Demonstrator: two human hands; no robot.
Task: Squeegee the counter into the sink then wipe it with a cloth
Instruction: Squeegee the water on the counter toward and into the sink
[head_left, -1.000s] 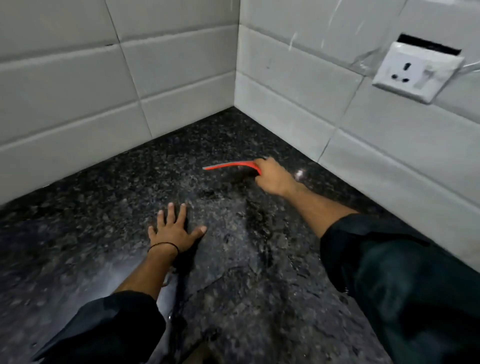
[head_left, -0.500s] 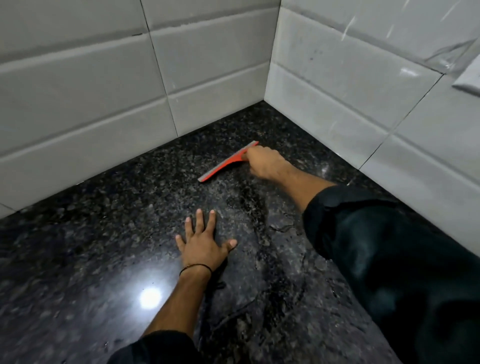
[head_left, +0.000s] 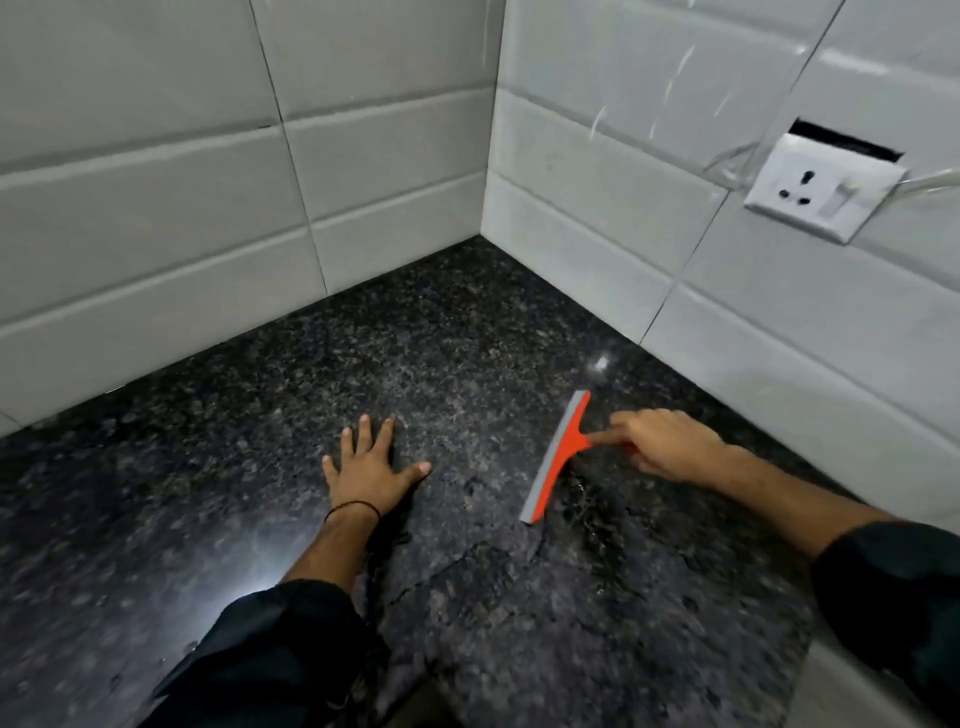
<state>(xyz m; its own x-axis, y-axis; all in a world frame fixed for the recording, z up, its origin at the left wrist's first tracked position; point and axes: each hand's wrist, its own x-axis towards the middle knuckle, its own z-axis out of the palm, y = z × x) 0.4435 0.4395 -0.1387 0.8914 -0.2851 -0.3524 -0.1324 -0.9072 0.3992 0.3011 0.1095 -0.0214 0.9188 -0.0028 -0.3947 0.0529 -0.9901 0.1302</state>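
An orange squeegee (head_left: 558, 457) with a grey rubber blade rests edge-down on the dark speckled granite counter (head_left: 415, 338). My right hand (head_left: 670, 447) grips its short handle, index finger stretched along it toward the blade. The blade runs diagonally from far right to near left. A wet patch with water streaks lies on the stone just right of and below the blade. My left hand (head_left: 371, 467) is pressed flat on the counter, fingers spread, to the left of the squeegee. No sink or cloth is in view.
White tiled walls (head_left: 363, 171) meet in a corner behind the counter. A white wall socket with a switch (head_left: 821, 192) is mounted on the right wall. The counter's pale front edge (head_left: 852, 670) shows at the lower right. A bright light reflection lies near my left forearm.
My right hand has pulled the squeegee from near the back corner toward me and to the right, turning the blade more upright in the view. My left hand stays flat on the counter.
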